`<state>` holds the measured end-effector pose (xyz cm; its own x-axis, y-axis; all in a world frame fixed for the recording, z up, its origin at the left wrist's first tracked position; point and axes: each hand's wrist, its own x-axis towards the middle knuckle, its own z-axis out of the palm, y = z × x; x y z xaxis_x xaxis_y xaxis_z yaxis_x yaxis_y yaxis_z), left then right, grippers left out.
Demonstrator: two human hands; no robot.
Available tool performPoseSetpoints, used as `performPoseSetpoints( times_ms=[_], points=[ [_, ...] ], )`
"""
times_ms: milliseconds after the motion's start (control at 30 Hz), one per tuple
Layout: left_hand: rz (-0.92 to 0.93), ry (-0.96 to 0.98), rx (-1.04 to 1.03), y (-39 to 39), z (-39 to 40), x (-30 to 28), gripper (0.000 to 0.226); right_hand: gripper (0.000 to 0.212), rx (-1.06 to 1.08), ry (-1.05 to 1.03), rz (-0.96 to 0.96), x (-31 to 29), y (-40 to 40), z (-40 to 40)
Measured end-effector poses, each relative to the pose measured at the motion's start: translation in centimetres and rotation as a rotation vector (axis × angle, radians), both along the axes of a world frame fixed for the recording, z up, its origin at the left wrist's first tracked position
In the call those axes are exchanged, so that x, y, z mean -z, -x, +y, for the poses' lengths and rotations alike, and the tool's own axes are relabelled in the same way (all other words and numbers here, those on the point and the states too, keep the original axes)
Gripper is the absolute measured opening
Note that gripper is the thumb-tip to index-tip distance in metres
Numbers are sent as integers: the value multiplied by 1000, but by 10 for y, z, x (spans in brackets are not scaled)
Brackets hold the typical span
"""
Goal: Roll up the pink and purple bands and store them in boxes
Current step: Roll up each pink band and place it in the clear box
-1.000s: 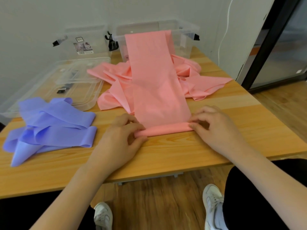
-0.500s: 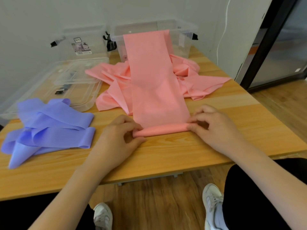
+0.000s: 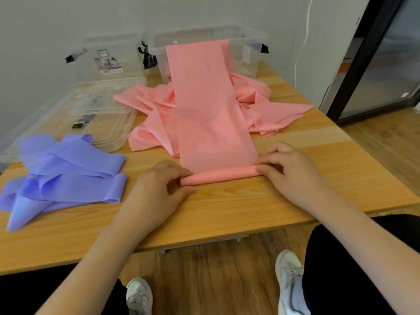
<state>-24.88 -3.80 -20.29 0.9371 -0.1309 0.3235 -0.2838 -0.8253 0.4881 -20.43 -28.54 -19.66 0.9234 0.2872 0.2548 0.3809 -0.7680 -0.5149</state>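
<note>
A long salmon-pink stretch band [image 3: 211,114] runs from a clear plastic storage box [image 3: 250,55] at the back of the light wooden desk [image 3: 227,205] toward the near edge, where its end is wound into a thin roll [image 3: 221,176]. The left hand [image 3: 159,189] pinches the roll's left end and the right hand [image 3: 293,171] its right end (fingers curled on both). A crumpled lilac-purple band [image 3: 66,173] lies well left, beside a clear plastic lid [image 3: 113,137].

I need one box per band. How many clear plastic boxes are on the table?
2. One box stands at the back left by the wall; the other box stands at the back centre, with the pink band draped over its front edge.
</note>
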Motion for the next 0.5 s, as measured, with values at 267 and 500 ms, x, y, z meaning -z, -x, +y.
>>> performPoseSetpoints(
  times_ms=[267,500],
  points=[
    [-10,37,-65,4,-2,-2,14,12,-25,-11,-14,-3,6,0],
    [-8,-27,-29,3,0,-2,13,21,-37,26,-45,2,4,2]
  ],
)
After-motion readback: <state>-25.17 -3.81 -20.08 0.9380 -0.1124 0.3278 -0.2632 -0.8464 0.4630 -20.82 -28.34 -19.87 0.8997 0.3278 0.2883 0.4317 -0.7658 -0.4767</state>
